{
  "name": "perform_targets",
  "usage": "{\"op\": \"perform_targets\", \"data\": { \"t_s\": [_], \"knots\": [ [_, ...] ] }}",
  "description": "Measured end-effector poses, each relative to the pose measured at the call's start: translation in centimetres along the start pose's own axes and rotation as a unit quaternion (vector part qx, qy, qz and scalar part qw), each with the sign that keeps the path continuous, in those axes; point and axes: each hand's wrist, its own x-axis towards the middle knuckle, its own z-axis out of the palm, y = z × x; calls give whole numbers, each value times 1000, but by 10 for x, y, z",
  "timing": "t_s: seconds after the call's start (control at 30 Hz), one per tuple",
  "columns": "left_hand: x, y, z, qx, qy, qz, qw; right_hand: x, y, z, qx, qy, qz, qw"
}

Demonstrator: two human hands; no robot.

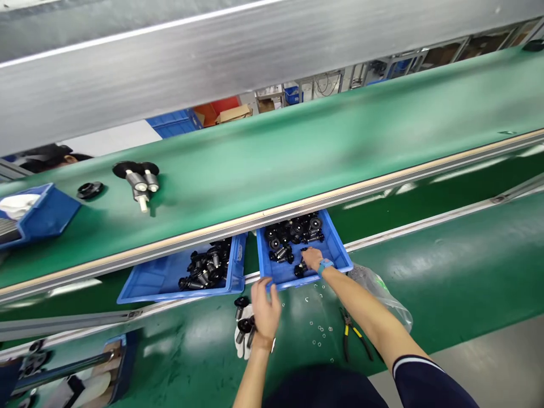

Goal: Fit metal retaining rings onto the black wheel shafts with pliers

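My right hand [313, 259] reaches into the blue bin [335, 243], fingers closed on a black flanged part with a grey cylinder [300, 268]. More such parts [293, 229] are heaped at the bin's far end. Over the green bench, near this bin's front corner, my left hand [266, 311] is held with thumb and fingers apart and nothing visible in it. Just beside it, several black flanged parts [241, 306] rest on and by a white glove [239, 343], partly hidden by that hand.
Left of this bin is another blue bin [144, 283] with black parts. Small clear rings [321, 328], yellow-and-black pliers [355, 334] and a plastic bag [385, 294] lie on the bench. Grouped parts [138, 181] stand on the raised green belt [272, 164], whose edge overhangs both bins.
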Motion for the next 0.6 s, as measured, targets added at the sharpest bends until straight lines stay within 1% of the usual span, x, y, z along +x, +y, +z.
{"op": "perform_targets", "data": {
  "t_s": [0.03,0.07,0.1,0.17,0.27,0.33,0.4,0.5,0.6],
  "knots": [
    [19,13,11,27,-73,19,997,-2,2,-2,19,-1,3,1000],
    [38,23,23,75,-166,26,983,-4,3,-4,43,2,8,999],
    [54,30,37,91,-210,30,973,-8,5,-6,68,8,12,998],
    [82,37,67,116,-280,36,952,-16,7,-9,119,30,11,992],
    [105,34,107,166,-372,31,913,-25,10,-11,193,57,-4,980],
    [111,29,126,192,-414,25,889,-24,13,-10,221,62,-5,973],
    [112,26,139,211,-436,14,875,-17,18,-7,222,57,13,973],
    [113,25,152,231,-443,-4,866,0,26,1,199,50,56,977],
    [114,21,159,232,-449,-5,863,14,30,11,190,58,84,976]
  ]
}}
